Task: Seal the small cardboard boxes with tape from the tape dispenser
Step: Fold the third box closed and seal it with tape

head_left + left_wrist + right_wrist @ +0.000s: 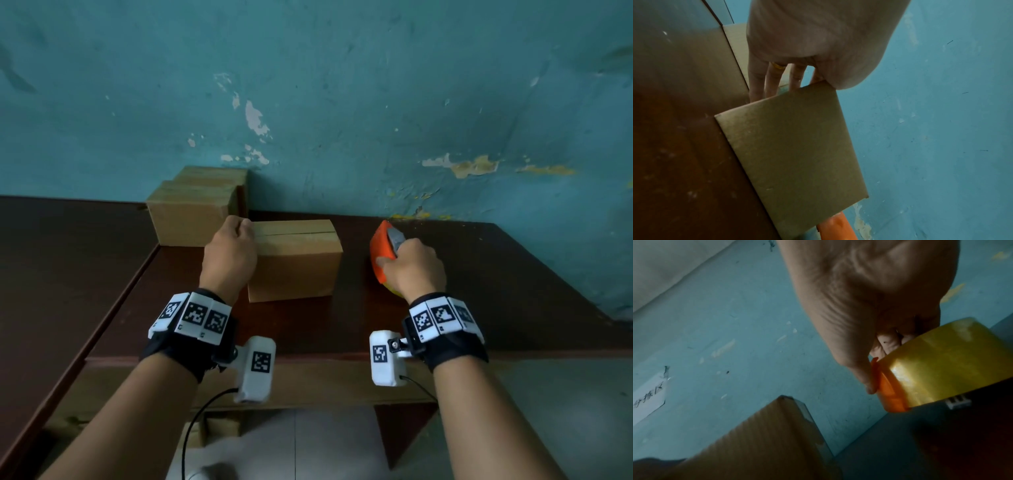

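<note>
Brown table (342, 325), peeling teal wall (376, 102) behind.

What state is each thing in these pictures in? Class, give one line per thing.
Near cardboard box: flaps folded shut, seam untaped, resting on the table.
Rear boxes: closed, against the wall.
Tape dispenser: gripped, beside the box, no tape pulled out.
Tape roll: loaded in the dispenser.
Left hand: holding the near box's left end.
Right hand: gripping the dispenser.
</note>
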`<state>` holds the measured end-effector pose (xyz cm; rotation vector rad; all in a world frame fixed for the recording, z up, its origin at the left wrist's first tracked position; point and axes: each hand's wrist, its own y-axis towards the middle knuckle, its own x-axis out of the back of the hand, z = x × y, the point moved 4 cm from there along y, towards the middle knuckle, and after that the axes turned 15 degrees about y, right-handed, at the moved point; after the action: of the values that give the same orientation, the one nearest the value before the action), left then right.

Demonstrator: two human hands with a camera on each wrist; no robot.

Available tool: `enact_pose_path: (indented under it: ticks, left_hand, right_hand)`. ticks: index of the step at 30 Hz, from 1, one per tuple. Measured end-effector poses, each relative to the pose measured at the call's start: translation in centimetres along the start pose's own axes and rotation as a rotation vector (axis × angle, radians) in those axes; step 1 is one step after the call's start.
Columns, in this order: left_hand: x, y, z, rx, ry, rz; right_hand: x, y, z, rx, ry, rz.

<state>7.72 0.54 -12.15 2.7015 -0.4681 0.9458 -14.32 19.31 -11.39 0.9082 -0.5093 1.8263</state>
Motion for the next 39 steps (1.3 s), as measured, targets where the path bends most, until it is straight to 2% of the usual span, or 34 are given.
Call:
enact_pose_path:
  ticks: [4,9,11,13,15,17,19,22,24,30,39]
  left_hand:
    - [0.1,-0.2,-0.1,-0.002,0.005,0.007]
    - [0.1,-0.4,-0.2,-0.023,-0.002,0.011]
    - [0.1,-0.5,-0.2,-0.025,-0.008,0.015]
    - [0.1,-0.6,-0.2,-0.023,-0.014,0.014]
    - [0.2,-0.7,-0.2,-0.025,-0.017,0.008]
    - [0.2,-0.8,-0.3,-0.028,-0.031,-0.002]
    - [0.2,-1.0,-0.3,-0.028,-0.050,-0.008]
    - [0.2,-1.2,-0.4,-0.036,-0.060,-0.011]
    - [0.2,-1.3,-0.3,-0.042,-0.056,-0.026]
    - [0.1,-1.4,-0.1,-0.042,-0.030,-0.045]
    - [-0.1,-1.8,-0.6,-0.076,-0.078,-0.059]
  right_hand:
    - [-0.5,-0.7,0.8,-0.031,-0.081,-0.006]
    - [-0.2,-1.4,1.4,-0.019,-0.071,-0.040]
    - [-0.1,-1.6,1.9,0.075,-0.010,-0.098]
    - [0.0,-1.9,2.7,0.209,0.148,-0.136]
    - [-0.4,-2.6,3.8,0.313,0.388,-0.071]
    - [-1.1,-3.4,4.9,0.358,0.643,0.053]
    - [-2.2,-4.1,5.6,0.333,0.810,0.170]
    - [-3.8,-4.6,6.0,0.279,0.909,0.293]
    - [-4.5,-4.8,6.0,0.259,0.922,0.339]
    - [-5.3,-4.4,5.7,0.246,0.856,0.334]
    - [-4.7,-5.4,6.1,0.285,0.709,0.253]
